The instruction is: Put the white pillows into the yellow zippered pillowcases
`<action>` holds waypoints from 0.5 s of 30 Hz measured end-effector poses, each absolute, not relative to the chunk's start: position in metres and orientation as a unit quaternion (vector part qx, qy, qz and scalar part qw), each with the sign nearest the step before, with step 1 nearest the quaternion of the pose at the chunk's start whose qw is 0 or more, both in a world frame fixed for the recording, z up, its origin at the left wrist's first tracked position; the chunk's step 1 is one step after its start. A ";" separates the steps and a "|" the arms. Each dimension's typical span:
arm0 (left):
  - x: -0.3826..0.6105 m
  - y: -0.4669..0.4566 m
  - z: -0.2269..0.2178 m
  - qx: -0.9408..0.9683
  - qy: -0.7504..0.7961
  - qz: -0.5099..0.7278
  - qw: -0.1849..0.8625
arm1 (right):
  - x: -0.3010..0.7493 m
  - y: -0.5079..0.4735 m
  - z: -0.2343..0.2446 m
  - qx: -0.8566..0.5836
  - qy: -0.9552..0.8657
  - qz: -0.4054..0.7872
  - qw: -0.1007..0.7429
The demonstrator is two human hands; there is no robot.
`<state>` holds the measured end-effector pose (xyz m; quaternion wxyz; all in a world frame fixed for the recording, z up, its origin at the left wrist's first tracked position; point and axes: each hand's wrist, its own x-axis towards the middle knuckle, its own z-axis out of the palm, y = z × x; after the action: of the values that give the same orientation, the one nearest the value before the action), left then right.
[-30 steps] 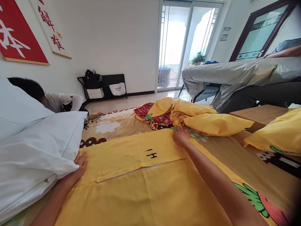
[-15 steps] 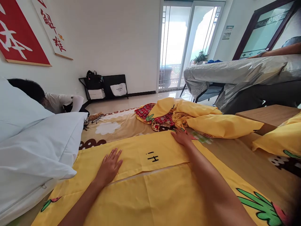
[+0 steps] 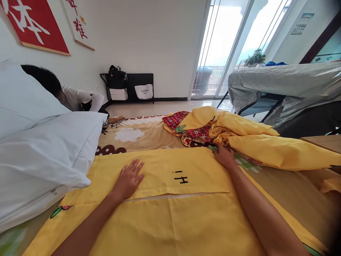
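Observation:
A yellow pillowcase [image 3: 170, 220] with a black "Hi" lies spread out in front of me, with a slit-like opening across it. My left hand [image 3: 129, 179] rests flat on the strip beyond this opening, fingers spread. At the far right corner is my right hand [image 3: 225, 156], its fingers apart and touching the cloth's edge; their tips are partly lost against the fabric. White pillows [image 3: 42, 156] are piled at the left, the nearest one with a zipper, overlapping the pillowcase's side.
Crumpled yellow fabric with red plaid [image 3: 239, 128] lies just past my right hand. Beneath everything is a patterned brown bedspread [image 3: 149, 133]. A person [image 3: 77, 97] is low down behind the pillows. A plastic-covered table [image 3: 287, 81] and a chair [image 3: 262, 105] stand at the back right.
The view has turned, so the room sits differently in it. Both hands stay at about the same places on the pillowcase; the right fingers look slightly more bent.

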<state>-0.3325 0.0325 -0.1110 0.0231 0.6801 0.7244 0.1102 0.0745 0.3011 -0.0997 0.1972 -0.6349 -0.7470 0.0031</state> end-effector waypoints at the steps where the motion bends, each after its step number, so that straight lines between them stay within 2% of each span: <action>1: -0.333 0.033 -0.111 0.681 0.724 0.111 0.022 | 0.068 0.289 -0.097 -0.619 -0.760 -0.008 0.197; 7: -0.299 0.066 -0.096 0.593 0.797 0.110 0.039 | -0.037 0.200 -0.094 -0.438 -0.885 0.038 0.155; 11: -0.244 0.096 -0.088 0.663 0.738 0.120 0.031 | -0.105 0.158 -0.103 -0.296 -0.941 0.091 0.134; 15: -0.253 0.092 -0.094 0.681 0.722 0.117 0.043 | -0.099 0.165 -0.105 -0.274 -0.950 0.106 0.104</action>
<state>-0.2527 0.0925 -0.0941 0.0425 0.6806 0.7220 0.1167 -0.0989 0.1647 -0.1055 0.1043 -0.2744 -0.9501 0.1059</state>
